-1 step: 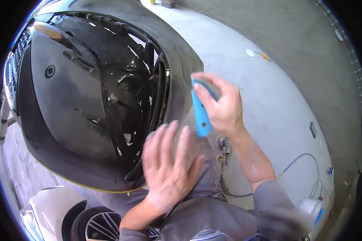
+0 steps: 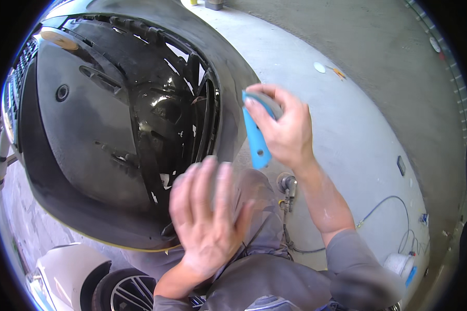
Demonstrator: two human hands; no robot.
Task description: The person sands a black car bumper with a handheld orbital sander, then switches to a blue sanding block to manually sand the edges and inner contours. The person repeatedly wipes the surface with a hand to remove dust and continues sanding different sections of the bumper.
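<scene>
A large dark grey car bumper (image 2: 232, 67) stands on my left, its hollow inner side facing up. My left hand (image 2: 206, 223) hovers by the bumper's near right edge, fingers spread and slightly blurred, holding nothing. Whether its fingertips touch the edge I cannot tell. To the right of the bumper, my right hand (image 2: 290, 127) pinches a flat blue strip (image 2: 256, 142) with a round hole near its lower end. A curved grey layer shows beside the strip under my fingers; its exact kind is unclear.
A round-headed air sander (image 2: 286, 181) lies on the floor by my right knee, with a hose (image 2: 381, 205) running right. A white tub (image 2: 399, 265) stands at lower right. A white car part (image 2: 70, 272) and wheel (image 2: 132, 293) are at lower left.
My left hand has shifted a little to the left. My right hand has risen slightly with the blue strip still in its grip.
</scene>
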